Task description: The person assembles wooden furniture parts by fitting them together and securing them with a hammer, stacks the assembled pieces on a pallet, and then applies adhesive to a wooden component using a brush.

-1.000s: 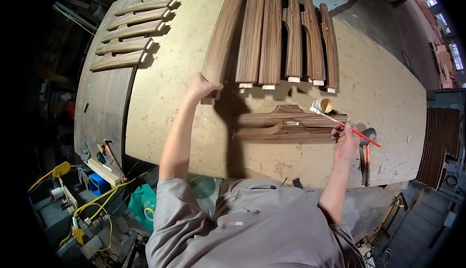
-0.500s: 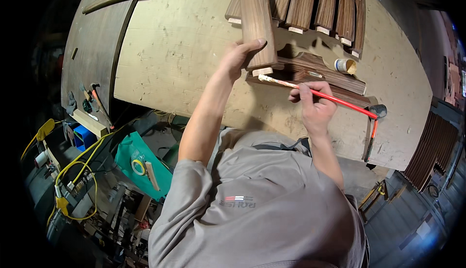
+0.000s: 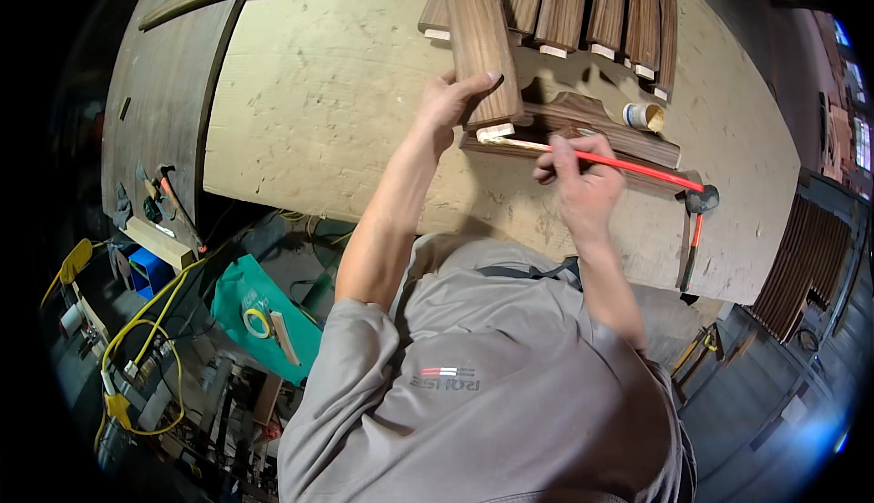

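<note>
My left hand [image 3: 448, 102] is closed around a dark-brown wooden piece [image 3: 482, 39], thumb on its upper face, the near end raised toward me. A pale tenon [image 3: 495, 132] sticks out of that end. In my right hand [image 3: 587, 175] is a thin red-handled brush [image 3: 637, 168], and its pale-coated tip touches the tenon. Underneath lie more shaped wooden pieces [image 3: 628, 146] set crosswise. Beside them a small white tub [image 3: 644, 117], its inside yellowish, rests on its side.
Several wooden pieces with pale tenons [image 3: 564, 11] are lined up at the back of the worktable [image 3: 300, 121]. A black-headed mallet [image 3: 701, 201] lies at the right. A hammer [image 3: 177, 203] is at the left edge. Yellow cables [image 3: 137, 321] hang below.
The brush has shifted left and slightly up, so its tip now meets the tenon. My right hand moved a little left with it; the left hand keeps its hold.
</note>
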Motion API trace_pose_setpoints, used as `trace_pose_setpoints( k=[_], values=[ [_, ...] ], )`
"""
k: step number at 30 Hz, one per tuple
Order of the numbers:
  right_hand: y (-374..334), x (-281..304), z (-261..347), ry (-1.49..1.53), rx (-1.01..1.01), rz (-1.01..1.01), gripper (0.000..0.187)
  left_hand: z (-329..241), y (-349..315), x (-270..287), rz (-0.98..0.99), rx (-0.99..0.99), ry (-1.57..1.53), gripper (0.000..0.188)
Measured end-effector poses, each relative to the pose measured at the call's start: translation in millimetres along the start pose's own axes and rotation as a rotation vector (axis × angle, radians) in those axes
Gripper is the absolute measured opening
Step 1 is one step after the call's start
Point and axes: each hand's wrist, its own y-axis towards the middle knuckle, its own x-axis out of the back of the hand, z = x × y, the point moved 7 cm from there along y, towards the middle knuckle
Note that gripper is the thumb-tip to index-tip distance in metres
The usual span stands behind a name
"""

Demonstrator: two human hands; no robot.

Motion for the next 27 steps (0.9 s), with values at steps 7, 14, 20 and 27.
trace_pose_setpoints(
  k=[7,14,20,27],
  values=[
    [2,38,10,-0.097,0.004,-0.16,0.017,5,4,4,0.085,0.015,-0.105,0.056],
    [-8,56,15,0.222,-0.083,-0.161,0.02,-30,-10,-20,0.663,0.108,-0.934,0.06],
    [-9,17,-3,0.246,-0.191,-0.045,0.021,-8,7,-9,0.509,0.054,-1.056,0.072],
    [-10,-10,-19,0.21,-0.258,0.015,0.022,-16,-1,-25,0.505,0.028,-1.093,0.074]
  ],
)
